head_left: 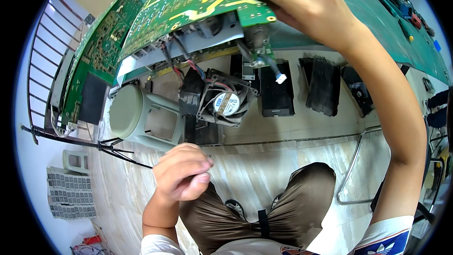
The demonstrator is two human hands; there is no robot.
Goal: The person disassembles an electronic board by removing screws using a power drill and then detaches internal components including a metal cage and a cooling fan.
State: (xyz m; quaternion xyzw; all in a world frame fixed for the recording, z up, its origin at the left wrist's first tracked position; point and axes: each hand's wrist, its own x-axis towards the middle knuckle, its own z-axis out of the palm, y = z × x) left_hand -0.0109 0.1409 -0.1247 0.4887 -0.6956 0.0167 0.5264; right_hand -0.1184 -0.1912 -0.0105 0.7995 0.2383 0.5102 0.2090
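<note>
My right hand [302,4] grips the upper right edge of a large green circuit board [198,4], tilted up with its solder side showing. Cables hang from beneath it to two cooling fans [226,104], and a small white connector [281,79] dangles at its right. My left hand [181,172] is below the fans, fingers curled; whether they hold anything small is hidden. A second green board [94,54] stands at the left.
A green mat [358,28] with tools [406,28] covers the bench. Beneath are a pale stool [125,113] and black housings [323,87]. A metal railing [47,33] is at the left, a bent metal tube [351,163] at the right.
</note>
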